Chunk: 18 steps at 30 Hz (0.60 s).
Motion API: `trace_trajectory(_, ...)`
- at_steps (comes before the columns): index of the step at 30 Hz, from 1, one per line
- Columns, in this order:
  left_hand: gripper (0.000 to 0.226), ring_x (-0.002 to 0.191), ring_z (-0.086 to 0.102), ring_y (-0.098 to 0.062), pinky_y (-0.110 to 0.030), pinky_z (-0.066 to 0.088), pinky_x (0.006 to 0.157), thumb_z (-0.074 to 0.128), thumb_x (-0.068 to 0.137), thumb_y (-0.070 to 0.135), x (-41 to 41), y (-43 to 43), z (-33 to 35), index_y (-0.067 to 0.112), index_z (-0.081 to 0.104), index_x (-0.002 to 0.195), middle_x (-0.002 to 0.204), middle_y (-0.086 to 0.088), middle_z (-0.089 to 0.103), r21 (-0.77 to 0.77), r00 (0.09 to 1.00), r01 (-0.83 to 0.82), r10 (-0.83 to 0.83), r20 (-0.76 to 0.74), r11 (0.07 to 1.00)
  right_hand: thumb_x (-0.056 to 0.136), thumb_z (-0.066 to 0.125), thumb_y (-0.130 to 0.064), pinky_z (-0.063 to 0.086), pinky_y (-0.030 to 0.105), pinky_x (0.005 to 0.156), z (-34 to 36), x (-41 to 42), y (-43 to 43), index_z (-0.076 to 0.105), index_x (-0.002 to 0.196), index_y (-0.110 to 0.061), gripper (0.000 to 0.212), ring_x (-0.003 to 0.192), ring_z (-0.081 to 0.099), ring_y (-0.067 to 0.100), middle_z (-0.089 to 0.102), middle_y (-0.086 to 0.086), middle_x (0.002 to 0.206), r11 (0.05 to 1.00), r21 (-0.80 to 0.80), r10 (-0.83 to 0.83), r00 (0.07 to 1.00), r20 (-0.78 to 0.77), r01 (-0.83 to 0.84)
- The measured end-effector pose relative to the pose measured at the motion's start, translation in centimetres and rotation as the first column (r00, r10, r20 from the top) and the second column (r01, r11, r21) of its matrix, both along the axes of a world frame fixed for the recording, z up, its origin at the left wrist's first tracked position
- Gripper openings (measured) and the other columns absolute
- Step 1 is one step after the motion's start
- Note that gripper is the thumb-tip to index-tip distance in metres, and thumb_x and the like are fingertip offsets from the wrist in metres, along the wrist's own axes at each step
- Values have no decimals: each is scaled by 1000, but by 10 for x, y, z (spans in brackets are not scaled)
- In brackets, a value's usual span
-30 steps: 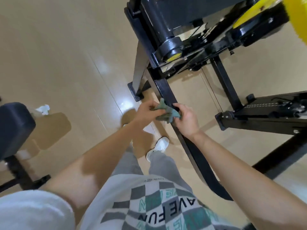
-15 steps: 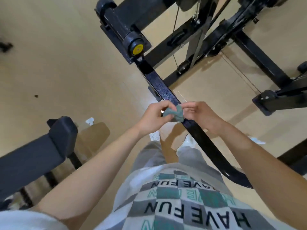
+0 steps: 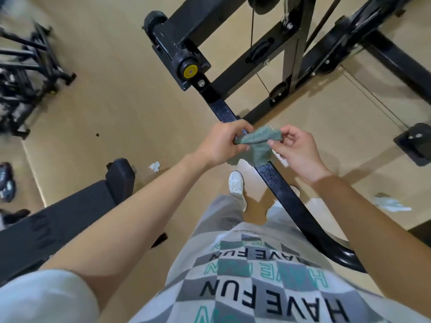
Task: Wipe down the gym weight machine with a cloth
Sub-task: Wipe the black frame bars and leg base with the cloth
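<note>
Both hands meet over the long black bar [image 3: 288, 197] of the weight machine [image 3: 291, 54], and the grey-green cloth [image 3: 256, 142] is stretched between them. The left hand [image 3: 221, 143] has its fingers [image 3: 243, 128] curled round one bunched end of the cloth, thumb underneath. The right hand [image 3: 297, 151] pinches the other end between thumb and forefinger, its remaining fingers loosely bent and holding nothing. A loose flap of the cloth hangs down in front of the bar — whether it touches the metal cannot be told.

The bar runs slantwise from a pivot with a yellow cap [image 3: 190, 71] down past the person's legs, curving at its near end. Beyond the pivot stand the black frame beams of the machine, with a thin cable [image 3: 252, 26] running down to them.

Below the hands are two white shoes [image 3: 236, 185], grey trousers and a checked shirt [image 3: 256, 287] printed HAVE FUN. The floor [image 3: 116, 113] is tan and glossy. A crumpled white tissue [image 3: 154, 166] lies on it near a black pad [image 3: 70, 217] at the left, and another scrap [image 3: 389, 203] lies at the right — well apart from the first. More dark equipment [image 3: 25, 73] stands blurred at the far left.
</note>
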<state>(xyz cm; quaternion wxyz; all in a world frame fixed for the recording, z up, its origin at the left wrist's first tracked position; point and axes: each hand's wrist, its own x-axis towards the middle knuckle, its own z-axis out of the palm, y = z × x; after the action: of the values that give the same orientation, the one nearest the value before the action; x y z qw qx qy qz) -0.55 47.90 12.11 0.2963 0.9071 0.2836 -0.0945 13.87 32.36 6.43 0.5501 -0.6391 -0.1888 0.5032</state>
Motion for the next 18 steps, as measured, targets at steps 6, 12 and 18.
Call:
trace_trajectory(6,8,74,58,-11,-34,52,71,75,88,25,46,23,4,23,73,95,82,10,68,116,990,136,-140,28,984,84,75,5,55,17,77,3,40,-22,66,86,-25,31,87,69,2,72,-12,104,995,-16,-94,993,72,95)
trace_trajectory(12,13,92,63,-25,-30,46,82,75,86,9,53,-8,-47,11,74,99,96,-5,70,95,916,401,-397,-61,911,79,80,-1,58,45,85,-35,35,-67,63,79,-21,26,85,70,18,75,5,91,972,-233,3,992,129,28)
trace_trajectory(18,22,90,61,-23,-32,44,89,68,89,34,25,-22,-92,15,78,88,94,-1,70,-5,822,547,-539,-182,837,101,52,-50,40,31,89,-60,-14,-121,64,65,-12,53,83,63,7,72,-6,87,907,-409,92,994,-51,-105)
